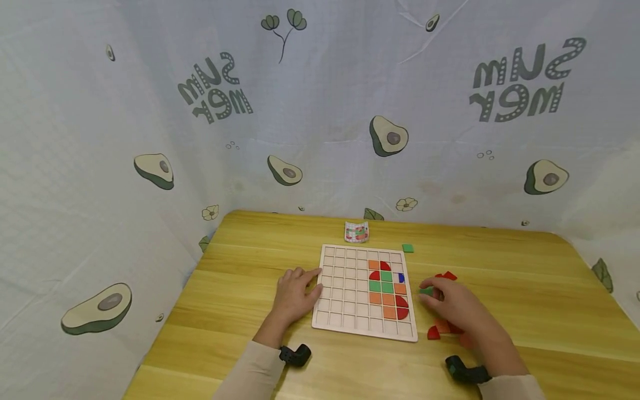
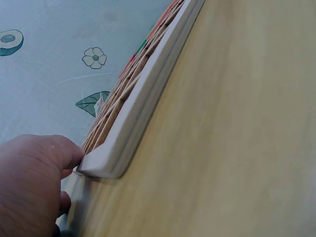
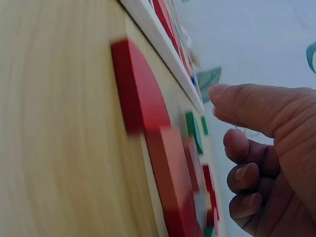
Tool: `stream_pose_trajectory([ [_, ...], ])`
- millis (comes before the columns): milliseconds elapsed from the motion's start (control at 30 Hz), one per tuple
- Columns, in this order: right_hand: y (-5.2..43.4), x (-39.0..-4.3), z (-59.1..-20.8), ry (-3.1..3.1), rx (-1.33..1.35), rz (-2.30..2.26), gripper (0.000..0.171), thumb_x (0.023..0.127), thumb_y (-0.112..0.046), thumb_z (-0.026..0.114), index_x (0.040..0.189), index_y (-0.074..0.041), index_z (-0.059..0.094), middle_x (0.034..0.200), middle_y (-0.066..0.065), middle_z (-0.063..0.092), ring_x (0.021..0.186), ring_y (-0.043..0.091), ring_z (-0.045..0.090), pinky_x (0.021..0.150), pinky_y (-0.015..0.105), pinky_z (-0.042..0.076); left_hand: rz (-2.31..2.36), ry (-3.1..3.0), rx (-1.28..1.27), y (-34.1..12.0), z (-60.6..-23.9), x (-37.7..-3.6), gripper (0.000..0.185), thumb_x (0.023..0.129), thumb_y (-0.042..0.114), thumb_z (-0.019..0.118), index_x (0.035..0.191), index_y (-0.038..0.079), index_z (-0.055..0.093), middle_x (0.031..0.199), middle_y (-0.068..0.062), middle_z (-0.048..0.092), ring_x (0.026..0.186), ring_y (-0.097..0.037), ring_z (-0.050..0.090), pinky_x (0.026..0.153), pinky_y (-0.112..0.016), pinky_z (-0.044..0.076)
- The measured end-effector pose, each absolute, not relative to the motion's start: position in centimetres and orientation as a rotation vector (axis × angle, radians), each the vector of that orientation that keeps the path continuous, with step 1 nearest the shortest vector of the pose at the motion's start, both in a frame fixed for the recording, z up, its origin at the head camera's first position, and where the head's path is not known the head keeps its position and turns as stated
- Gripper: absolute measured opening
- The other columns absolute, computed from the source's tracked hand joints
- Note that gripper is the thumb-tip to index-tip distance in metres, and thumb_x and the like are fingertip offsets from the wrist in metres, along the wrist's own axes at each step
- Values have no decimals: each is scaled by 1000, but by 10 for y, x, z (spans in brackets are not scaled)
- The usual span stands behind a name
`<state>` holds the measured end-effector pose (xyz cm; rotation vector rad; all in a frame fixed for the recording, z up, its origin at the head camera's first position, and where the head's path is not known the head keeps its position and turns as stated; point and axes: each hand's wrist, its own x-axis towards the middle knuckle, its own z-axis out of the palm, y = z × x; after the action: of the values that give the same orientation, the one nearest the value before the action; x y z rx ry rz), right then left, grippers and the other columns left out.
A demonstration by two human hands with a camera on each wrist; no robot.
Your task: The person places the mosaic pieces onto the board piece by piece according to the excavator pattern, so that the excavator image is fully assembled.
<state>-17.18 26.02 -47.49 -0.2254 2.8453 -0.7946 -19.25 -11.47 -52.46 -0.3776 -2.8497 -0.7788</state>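
A pale wooden grid board (image 1: 345, 294) lies on the table, with orange, green, red and blue tiles filling cells on its right side. My left hand (image 1: 310, 283) rests flat against the board's left edge. In the left wrist view a finger of that hand (image 2: 34, 182) touches the board's (image 2: 143, 98) rim. My right hand (image 1: 432, 294) hovers just right of the board, fingers loosely curled, fingertips beside a small green tile (image 1: 426, 290). The right wrist view shows a gap between my right hand (image 3: 222, 118) and that green tile (image 3: 193, 129), with red pieces (image 3: 143, 94) closer to the camera.
Loose red tiles (image 1: 445, 275) and more red and orange ones (image 1: 433, 333) lie around my right hand. Another green tile (image 1: 408, 248) and a small pattern card (image 1: 356, 231) sit beyond the board. An avocado-print cloth (image 1: 320, 111) walls the table in.
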Motion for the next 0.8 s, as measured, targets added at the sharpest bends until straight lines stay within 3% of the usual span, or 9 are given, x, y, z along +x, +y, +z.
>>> stream_pose_trajectory([
  [233, 284, -169, -474, 2830, -195, -765, 36, 97, -28, 69, 126, -7, 66, 80, 2, 51, 71, 16, 46, 60, 29, 36, -775, -2848, -372, -114, -524, -193, 42, 97, 39, 62, 136, 25, 68, 86, 5, 55, 80, -12, 38, 75, -30, 29],
  [800, 294, -162, -467, 2696, -121, -802, 26, 91, -27, 76, 110, -11, 69, 81, 3, 51, 76, 18, 47, 62, 28, 37, -789, -2853, -369, -114, -523, -192, 42, 97, 38, 62, 136, 25, 67, 85, 6, 52, 79, -11, 36, 75, -30, 28],
])
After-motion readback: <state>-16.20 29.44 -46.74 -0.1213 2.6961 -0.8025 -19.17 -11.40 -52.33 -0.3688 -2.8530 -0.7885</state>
